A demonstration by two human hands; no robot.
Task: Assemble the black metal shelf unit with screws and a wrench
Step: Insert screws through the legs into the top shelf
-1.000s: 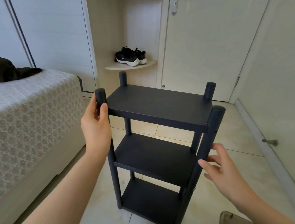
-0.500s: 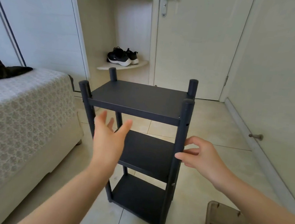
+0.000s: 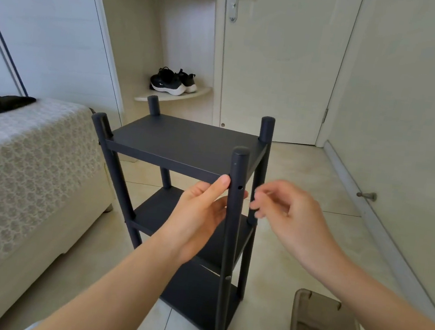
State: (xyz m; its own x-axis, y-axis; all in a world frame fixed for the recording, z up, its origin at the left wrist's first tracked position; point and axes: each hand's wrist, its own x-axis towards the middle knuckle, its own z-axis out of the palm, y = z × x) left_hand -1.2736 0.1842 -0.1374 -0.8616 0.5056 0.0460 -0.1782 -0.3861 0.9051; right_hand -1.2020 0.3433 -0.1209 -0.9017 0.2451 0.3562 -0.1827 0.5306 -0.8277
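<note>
Three-tier shelf unit upright, axis vert.; L hand round front post; R hand: grip unclear.

This is a bedroom in a home. A bed with a patterned cover sits well left of the door. A white wardrobe stands further left. Sneakers rest on a corner shelf just left of the door, and a tiled floor lies before it.
</note>
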